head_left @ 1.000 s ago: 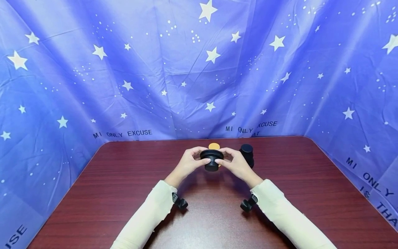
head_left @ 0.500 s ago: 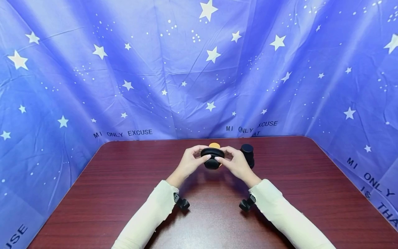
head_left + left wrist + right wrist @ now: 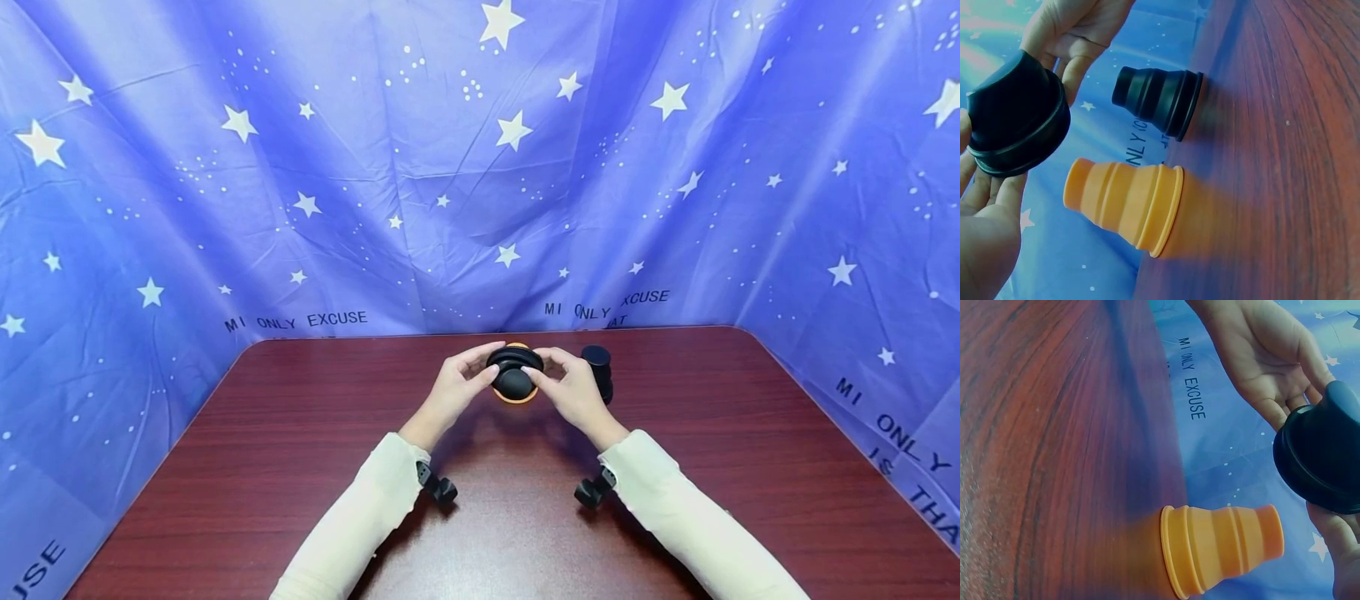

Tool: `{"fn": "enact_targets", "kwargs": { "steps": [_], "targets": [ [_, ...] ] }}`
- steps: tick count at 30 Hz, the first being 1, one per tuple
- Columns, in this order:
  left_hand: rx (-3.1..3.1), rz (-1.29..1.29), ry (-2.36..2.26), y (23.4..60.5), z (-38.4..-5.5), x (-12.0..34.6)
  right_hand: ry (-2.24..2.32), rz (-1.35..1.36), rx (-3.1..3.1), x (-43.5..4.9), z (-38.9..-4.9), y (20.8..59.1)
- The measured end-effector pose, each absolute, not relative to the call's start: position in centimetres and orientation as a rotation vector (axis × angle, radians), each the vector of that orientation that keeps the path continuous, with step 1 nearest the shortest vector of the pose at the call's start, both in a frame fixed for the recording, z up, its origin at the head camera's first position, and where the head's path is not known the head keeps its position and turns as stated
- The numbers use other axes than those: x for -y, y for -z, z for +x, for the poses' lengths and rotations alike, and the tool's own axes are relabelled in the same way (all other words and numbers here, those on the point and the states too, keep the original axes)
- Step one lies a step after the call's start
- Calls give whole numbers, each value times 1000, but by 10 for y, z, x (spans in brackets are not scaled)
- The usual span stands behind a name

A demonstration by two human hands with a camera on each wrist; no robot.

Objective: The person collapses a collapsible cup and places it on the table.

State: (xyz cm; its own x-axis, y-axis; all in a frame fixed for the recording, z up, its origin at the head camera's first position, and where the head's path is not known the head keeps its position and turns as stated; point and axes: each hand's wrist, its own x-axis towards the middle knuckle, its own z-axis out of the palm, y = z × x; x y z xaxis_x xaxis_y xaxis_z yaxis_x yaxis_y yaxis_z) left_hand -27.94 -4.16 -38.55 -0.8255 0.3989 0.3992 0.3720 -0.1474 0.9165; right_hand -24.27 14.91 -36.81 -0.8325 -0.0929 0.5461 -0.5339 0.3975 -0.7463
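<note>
A black collapsible cup [image 3: 516,382] is held between my two hands, raised over the table. My left hand [image 3: 459,385] grips its left side and my right hand [image 3: 573,388] its right side, thumbs toward me and fingers round the far side. The cup's narrow round end faces me; it looks shorter than the other cups and partly folded. Below and behind it, an orange collapsible cup [image 3: 1124,203] stands upside down on its wide rim, mostly hidden in the head view. A second black collapsible cup [image 3: 1157,102] also stands rim-down, beyond my right hand.
The reddish-brown wooden table [image 3: 510,517] ends at a back edge just behind the cups. A blue curtain [image 3: 420,183] with white stars hangs around it. Small black devices [image 3: 438,489] are strapped at both wrists, near the tabletop.
The held black cup has tilted so its narrow end turns up toward me, and it has risen slightly. Both thumbs have shifted upward on it. More of the orange cup's lower rim shows underneath.
</note>
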Motion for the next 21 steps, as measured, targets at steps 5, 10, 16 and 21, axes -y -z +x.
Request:
{"fn": "enact_targets", "kwargs": {
  "steps": [5,10,16,21],
  "targets": [
    [-2096,959,-2169,385,-279,42,-1406,531,2238,-148,-241,368],
    [-2164,943,-2164,384,-278,42,-1426,528,2240,-147,-240,368],
    [-2147,921,-2199,389,-284,44,-1560,540,2308,-152,-247,374],
    [-2222,1000,-2086,390,-286,45,-1614,615,2415,-153,-247,371]
  ]
}}
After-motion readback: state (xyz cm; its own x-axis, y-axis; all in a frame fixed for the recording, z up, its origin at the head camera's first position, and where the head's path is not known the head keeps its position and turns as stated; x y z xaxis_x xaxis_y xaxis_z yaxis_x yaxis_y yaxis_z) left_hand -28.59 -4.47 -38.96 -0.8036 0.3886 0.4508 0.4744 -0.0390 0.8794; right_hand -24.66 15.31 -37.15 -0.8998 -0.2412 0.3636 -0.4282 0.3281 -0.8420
